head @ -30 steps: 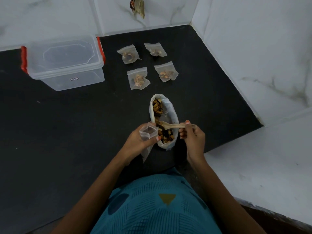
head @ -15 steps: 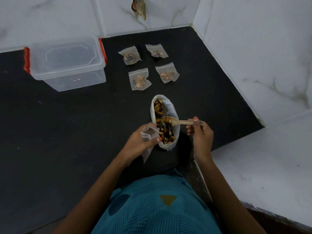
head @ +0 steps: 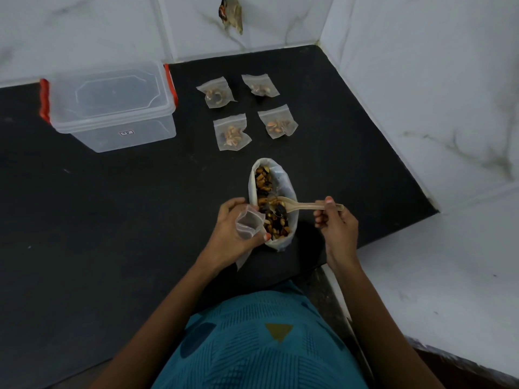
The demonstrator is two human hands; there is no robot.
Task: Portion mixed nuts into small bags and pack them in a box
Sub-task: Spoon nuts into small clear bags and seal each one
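Nuts, a mix of pale and dark pieces, lie in a large open plastic bag standing on the black counter, a little right of centre and close to the person. The left hand curls round a small clear bag, gripping it with its mouth held wide, just left of the large bag's near end; nothing can be made out inside it. The right hand pinches the far end of a pale spoon between thumb and fingertips, the handle reaching leftward so that the bowl lies over the nuts inside the large bag; whether the bowl carries any cannot be told. Farther off, four small filled bags lie flat in two rows: a far-left one, a far-right one, a near-left one and a near-right one, each apart from its neighbours. At the far left stands a clear plastic box with red clips, its lid on, well apart from the bags. White marbled tiles border the counter on the far side and the right, and a small dark object hangs on the far wall. A teal patterned garment fills the near edge.
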